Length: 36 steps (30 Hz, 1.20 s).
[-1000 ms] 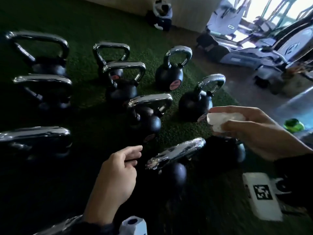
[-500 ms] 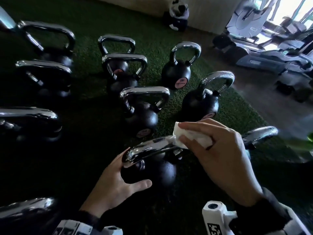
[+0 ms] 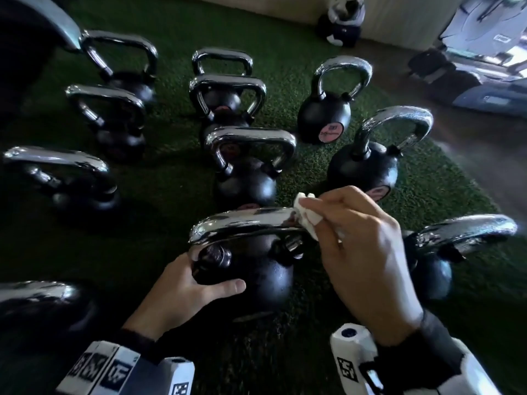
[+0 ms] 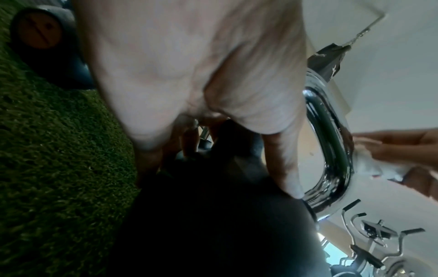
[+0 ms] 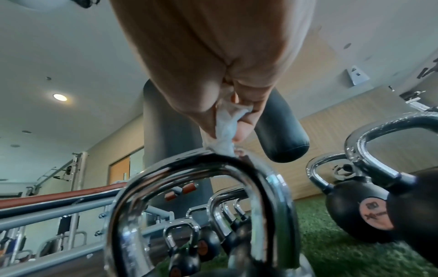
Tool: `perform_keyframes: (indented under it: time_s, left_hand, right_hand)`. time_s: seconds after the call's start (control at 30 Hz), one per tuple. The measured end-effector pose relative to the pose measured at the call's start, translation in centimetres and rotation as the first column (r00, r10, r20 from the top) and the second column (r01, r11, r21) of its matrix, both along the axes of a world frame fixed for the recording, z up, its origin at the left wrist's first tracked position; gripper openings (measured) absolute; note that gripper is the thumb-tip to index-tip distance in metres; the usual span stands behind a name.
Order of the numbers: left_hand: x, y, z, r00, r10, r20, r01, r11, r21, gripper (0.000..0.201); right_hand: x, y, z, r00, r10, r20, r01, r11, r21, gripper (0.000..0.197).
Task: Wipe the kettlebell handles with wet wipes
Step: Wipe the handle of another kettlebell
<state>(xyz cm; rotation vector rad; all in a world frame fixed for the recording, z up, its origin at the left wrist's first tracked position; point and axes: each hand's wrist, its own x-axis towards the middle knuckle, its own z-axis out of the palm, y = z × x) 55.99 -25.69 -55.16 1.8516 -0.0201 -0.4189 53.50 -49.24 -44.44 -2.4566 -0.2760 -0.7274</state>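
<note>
A black kettlebell (image 3: 256, 269) with a chrome handle (image 3: 245, 223) stands on the green turf right in front of me. My left hand (image 3: 194, 283) grips its black body from the left, thumb across the front. My right hand (image 3: 362, 240) pinches a crumpled white wet wipe (image 3: 308, 215) and presses it on the right end of that handle. In the right wrist view the wipe (image 5: 225, 129) touches the top of the chrome handle (image 5: 201, 168). In the left wrist view my left hand (image 4: 201, 84) hides most of the body, and the handle (image 4: 331, 150) meets the wipe (image 4: 369, 163).
Several other chrome-handled kettlebells stand in rows on the turf (image 3: 159, 195), the closest ones at the right (image 3: 445, 252) and just behind (image 3: 248, 166). Gym machines (image 3: 479, 67) stand on the wood floor at the far right. A hanging punch bag (image 5: 279, 131) is beyond.
My right hand came down from mid-air and put the wipe on the near kettlebell's handle. My left hand moved in and took hold of its body.
</note>
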Motion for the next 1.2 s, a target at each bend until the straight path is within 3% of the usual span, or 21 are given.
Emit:
perform_keyframes:
  time_s: [0.2, 0.4, 0.53, 0.63, 0.73, 0.8, 0.87, 0.9, 0.93, 1.0, 1.07, 1.2]
  left_hand:
    - [-0.2, 0.1, -0.4, 1.000, 0.018, 0.000, -0.018, 0.999, 0.040, 0.071]
    - [-0.8, -0.1, -0.3, 0.999, 0.027, -0.023, -0.026, 0.999, 0.047, 0.065]
    - [-1.2, -0.3, -0.2, 0.996, 0.089, 0.009, -0.090, 0.992, 0.088, 0.074]
    - [-1.4, -0.5, 0.2, 0.990, 0.144, -0.001, -0.141, 0.971, 0.194, 0.076]
    - [-2.0, -1.4, 2.4, 0.993, 0.105, -0.048, -0.073, 0.896, 0.437, 0.069]
    - [-2.5, -2.0, 4.2, 0.994, 0.062, -0.085, 0.007, 0.768, 0.640, 0.063]
    - [-3.1, -2.2, 5.1, 0.993, 0.011, -0.121, 0.082, 0.669, 0.738, 0.064]
    - [-3.2, -2.2, 5.2, 0.989, -0.027, -0.142, 0.121, 0.690, 0.714, 0.060]
    - [-3.3, -2.4, 5.4, 0.984, -0.055, -0.168, 0.147, 0.783, 0.604, 0.054]
    - [-3.6, -3.9, 5.7, 0.967, -0.045, -0.251, 0.094, 0.977, 0.189, 0.046]
    - [-4.0, -5.7, 6.0, 0.933, -0.023, -0.360, -0.020, 0.993, -0.115, 0.045]
    - [-4.6, -7.3, 5.7, 0.843, -0.125, -0.524, -0.139, 0.889, -0.436, 0.056]
  right_hand:
    - [-1.0, 0.0, -2.4, 0.992, -0.109, 0.067, 0.093, 0.974, 0.208, 0.040]
    - [-0.6, -2.2, -4.1, 0.970, -0.136, -0.201, 0.217, 0.856, 0.469, 0.026]
    - [-0.7, -2.3, -5.0, 0.969, -0.126, -0.214, 0.226, 0.802, 0.553, 0.025]
    - [-0.3, -2.7, -7.1, 0.932, -0.059, -0.357, 0.300, 0.676, 0.673, 0.025]
    - [-0.3, -2.2, -7.8, 0.867, 0.148, -0.475, 0.336, 0.530, 0.779, 0.019]
    - [-0.9, -2.2, -8.2, 0.864, 0.149, -0.482, 0.314, 0.589, 0.745, 0.016]
    - [-1.8, -2.7, -8.3, 0.862, 0.093, -0.498, 0.302, 0.695, 0.653, 0.019]
    - [-2.5, -3.1, -8.3, 0.850, 0.102, -0.517, 0.299, 0.715, 0.632, 0.029]
    - [-3.1, -3.4, -8.2, 0.836, 0.145, -0.530, 0.291, 0.701, 0.651, 0.038]
    - [-4.3, -3.7, -7.6, 0.815, 0.262, -0.517, 0.256, 0.638, 0.726, 0.041]
    - [-5.1, -3.6, -7.1, 0.829, 0.317, -0.461, 0.186, 0.621, 0.761, 0.038]
    - [-5.4, -2.8, -6.4, 0.866, 0.293, -0.406, 0.049, 0.757, 0.651, 0.029]
